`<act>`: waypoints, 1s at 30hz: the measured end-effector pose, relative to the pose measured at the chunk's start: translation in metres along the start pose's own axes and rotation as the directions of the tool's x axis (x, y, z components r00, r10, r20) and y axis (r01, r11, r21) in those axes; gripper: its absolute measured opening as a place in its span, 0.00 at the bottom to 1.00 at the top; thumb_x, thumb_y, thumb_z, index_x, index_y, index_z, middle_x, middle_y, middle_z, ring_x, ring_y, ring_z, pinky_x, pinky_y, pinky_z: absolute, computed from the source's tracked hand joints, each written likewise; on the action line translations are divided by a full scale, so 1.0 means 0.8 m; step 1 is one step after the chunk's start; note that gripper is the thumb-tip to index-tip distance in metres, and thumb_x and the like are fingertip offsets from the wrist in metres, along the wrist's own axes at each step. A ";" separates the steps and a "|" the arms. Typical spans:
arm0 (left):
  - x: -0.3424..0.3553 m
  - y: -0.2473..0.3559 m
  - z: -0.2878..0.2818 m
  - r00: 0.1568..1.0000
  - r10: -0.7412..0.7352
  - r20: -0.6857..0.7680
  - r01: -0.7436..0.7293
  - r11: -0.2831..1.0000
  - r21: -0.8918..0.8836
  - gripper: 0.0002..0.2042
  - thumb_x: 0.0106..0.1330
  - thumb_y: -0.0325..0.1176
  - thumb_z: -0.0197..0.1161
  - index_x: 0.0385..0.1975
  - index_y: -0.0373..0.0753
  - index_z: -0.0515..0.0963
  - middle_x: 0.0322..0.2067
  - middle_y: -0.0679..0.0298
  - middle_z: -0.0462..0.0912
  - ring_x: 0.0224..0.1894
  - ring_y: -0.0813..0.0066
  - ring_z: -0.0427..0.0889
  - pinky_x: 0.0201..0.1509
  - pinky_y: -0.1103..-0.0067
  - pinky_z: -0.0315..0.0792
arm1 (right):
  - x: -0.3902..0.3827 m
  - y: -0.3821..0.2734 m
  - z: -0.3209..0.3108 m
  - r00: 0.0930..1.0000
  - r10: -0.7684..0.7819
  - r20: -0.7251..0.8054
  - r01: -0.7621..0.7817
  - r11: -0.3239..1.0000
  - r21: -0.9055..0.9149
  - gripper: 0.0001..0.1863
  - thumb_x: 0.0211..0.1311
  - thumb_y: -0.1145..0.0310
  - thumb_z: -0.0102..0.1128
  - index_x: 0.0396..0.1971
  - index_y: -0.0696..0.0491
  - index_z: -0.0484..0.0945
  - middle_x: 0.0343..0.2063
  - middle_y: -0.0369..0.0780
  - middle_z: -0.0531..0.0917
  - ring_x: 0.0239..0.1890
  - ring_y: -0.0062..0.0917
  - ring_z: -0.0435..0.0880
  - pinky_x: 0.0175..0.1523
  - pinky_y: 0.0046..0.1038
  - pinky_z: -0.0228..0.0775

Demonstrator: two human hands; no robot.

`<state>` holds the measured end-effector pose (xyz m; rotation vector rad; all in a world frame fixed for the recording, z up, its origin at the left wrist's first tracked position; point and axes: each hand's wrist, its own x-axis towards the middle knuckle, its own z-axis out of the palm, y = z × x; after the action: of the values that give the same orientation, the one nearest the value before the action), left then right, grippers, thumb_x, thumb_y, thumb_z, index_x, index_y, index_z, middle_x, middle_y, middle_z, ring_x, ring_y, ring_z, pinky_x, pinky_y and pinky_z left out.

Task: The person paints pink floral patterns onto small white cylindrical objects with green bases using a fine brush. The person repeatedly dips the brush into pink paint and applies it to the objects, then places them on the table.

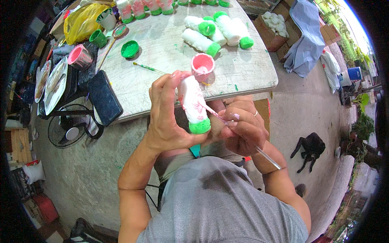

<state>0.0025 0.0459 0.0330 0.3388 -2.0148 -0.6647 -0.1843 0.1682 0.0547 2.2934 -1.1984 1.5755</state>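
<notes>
My left hand (163, 111) grips a white pillar candle (189, 94) by its two ends, fingers at the top and thumb under the green base. Pink paint marks a raised pattern on the candle's side. In my right hand (245, 127) is a slim paintbrush (268, 158) with a clear handle, pinched between thumb and fingers. Its pink tip meets the candle's painted side, or nearly so. Just beyond the candle, a pink paint cup (202, 76) stands by the table's near edge.
On the white table (162, 34) lie several white candles (198, 39) with green ends, a green paint lid (130, 49), a thin brush (149, 68) and a phone (104, 97). Left are a pink-filled cup (80, 56) and a fan (69, 125). A black dog (311, 149) lies on the floor at right.
</notes>
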 end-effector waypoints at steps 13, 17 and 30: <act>0.005 0.008 -0.005 0.996 0.049 0.073 -0.055 0.996 0.076 0.64 0.34 0.37 0.86 0.76 0.34 0.51 0.64 0.46 0.71 0.65 0.49 0.72 0.69 0.58 0.67 | 0.004 0.012 0.007 0.829 0.531 -0.175 -0.378 0.763 0.525 0.08 0.77 0.73 0.58 0.44 0.56 0.67 0.34 0.44 0.83 0.35 0.22 0.80 0.42 0.26 0.76; 0.000 0.006 -0.002 0.997 0.072 0.027 -0.073 0.996 0.058 0.63 0.35 0.36 0.85 0.76 0.34 0.52 0.64 0.46 0.71 0.64 0.48 0.73 0.70 0.58 0.67 | -0.001 0.012 0.007 0.779 0.578 -0.241 -0.364 0.732 0.576 0.08 0.77 0.74 0.59 0.44 0.57 0.68 0.35 0.45 0.83 0.34 0.20 0.81 0.41 0.22 0.76; -0.006 0.013 -0.008 0.998 0.059 0.022 -0.060 0.997 0.052 0.63 0.35 0.37 0.86 0.76 0.34 0.53 0.63 0.46 0.71 0.63 0.48 0.74 0.68 0.58 0.70 | 0.000 0.002 0.017 0.746 0.607 -0.272 -0.325 0.689 0.647 0.07 0.76 0.76 0.60 0.42 0.58 0.70 0.33 0.45 0.85 0.33 0.20 0.81 0.41 0.22 0.78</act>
<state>0.0106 0.0547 0.0383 0.3032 -2.0566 -0.5816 -0.1753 0.1601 0.0477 1.6757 -1.4009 2.8268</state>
